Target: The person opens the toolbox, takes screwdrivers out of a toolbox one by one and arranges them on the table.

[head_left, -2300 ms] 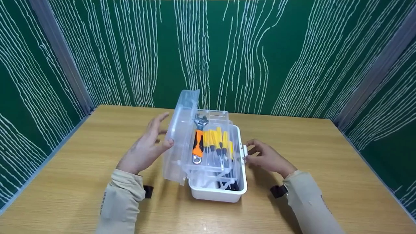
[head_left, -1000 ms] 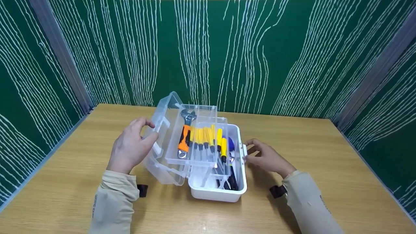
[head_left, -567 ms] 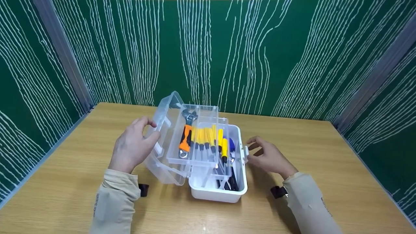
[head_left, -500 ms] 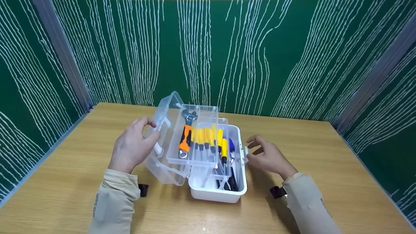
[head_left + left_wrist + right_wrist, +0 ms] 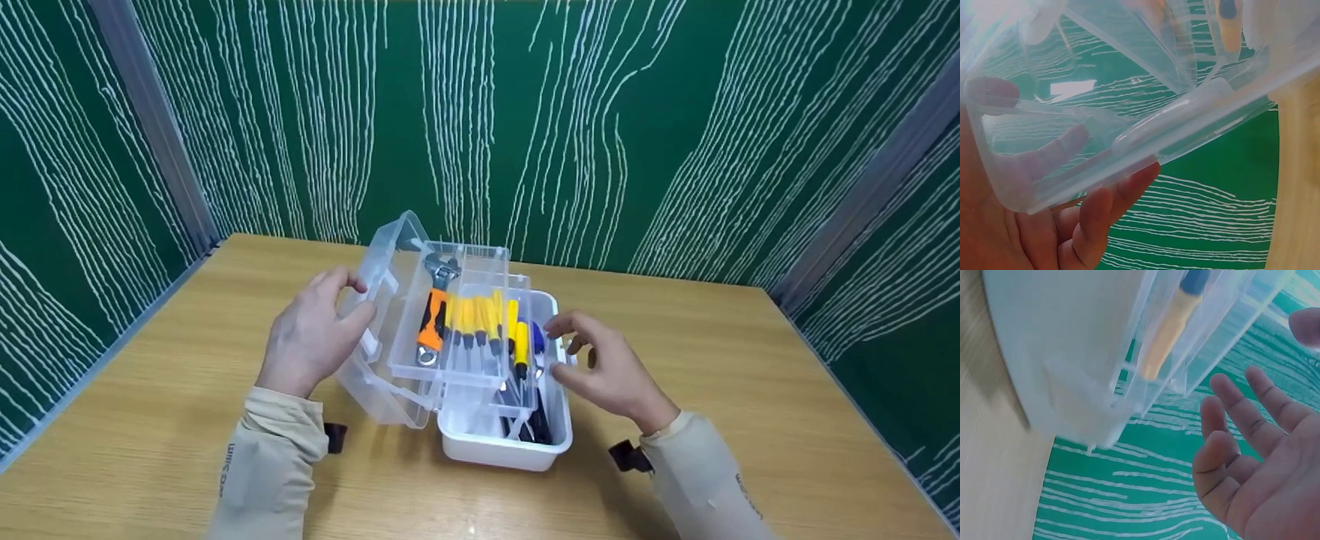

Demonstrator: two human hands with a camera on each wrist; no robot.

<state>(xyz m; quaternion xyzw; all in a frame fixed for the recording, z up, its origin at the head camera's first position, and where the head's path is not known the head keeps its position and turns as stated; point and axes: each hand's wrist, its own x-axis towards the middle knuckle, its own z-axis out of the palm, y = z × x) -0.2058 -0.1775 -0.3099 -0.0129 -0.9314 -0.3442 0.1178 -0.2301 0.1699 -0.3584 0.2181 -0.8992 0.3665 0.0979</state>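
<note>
A white toolbox [image 5: 502, 456] stands on the table with its clear lid [image 5: 381, 262] tipped over to the left. My left hand [image 5: 307, 334] grips the lid's edge; in the left wrist view its fingers [image 5: 1092, 225] show on both sides of the clear lid wall [image 5: 1185, 121]. The raised upper tray [image 5: 450, 373] bears an adjustable wrench [image 5: 431, 315] with an orange and black handle and several yellow-handled screwdrivers [image 5: 472, 315]. Over the box's right rim hovers my right hand [image 5: 611, 367], fingers loosely bent, holding nothing. The right wrist view shows it apart from the box wall [image 5: 1055, 337].
A lower tray holds another yellow screwdriver [image 5: 521, 345]. Dark tools [image 5: 538, 426] lie in the bottom of the box, and a blue object [image 5: 538, 337] sits near its right wall. Green walls [image 5: 555, 135] with white wavy lines enclose the wooden table [image 5: 705, 330].
The lid has swung further left with my left hand, spreading the trays and uncovering the box. My right hand has left the latch on the right side and risen over the rim.
</note>
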